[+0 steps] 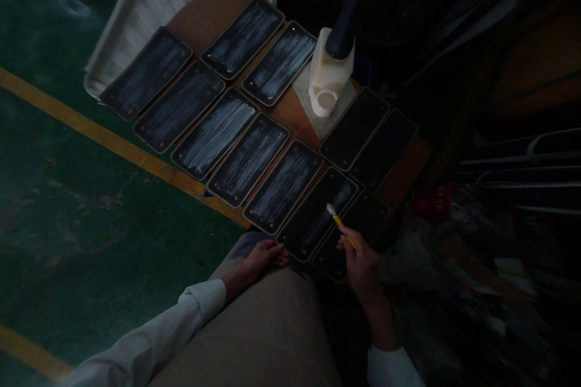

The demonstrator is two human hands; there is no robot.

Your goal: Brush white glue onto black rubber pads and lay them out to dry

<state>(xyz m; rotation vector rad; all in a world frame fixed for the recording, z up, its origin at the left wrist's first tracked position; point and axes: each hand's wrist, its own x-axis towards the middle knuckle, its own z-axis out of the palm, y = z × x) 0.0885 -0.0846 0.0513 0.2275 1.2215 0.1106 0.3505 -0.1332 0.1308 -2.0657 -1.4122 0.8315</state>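
My right hand (361, 260) is closed around the yellow handle of a small paintbrush (338, 219). Its white bristles rest on a dark rectangular plate (313, 208) with rounded corners and a pale rim, where a whitish streak runs along one side. At that plate's near corner, the curled fingers of my left hand (269, 254) grip the edge. Beside it lies a neighbouring plate (258, 160) covered in white brush strokes. A bare dark plate (333, 254) is partly behind my right hand.
Several more streaked plates lie in rows on a brown board (209, 6). A cut-open white plastic container (333, 66) with a dark handle-like object stands among them. Behind is a white tray (136, 24). Bare plates (354, 130) lie right; clutter and a red container (433, 201) lie beyond.
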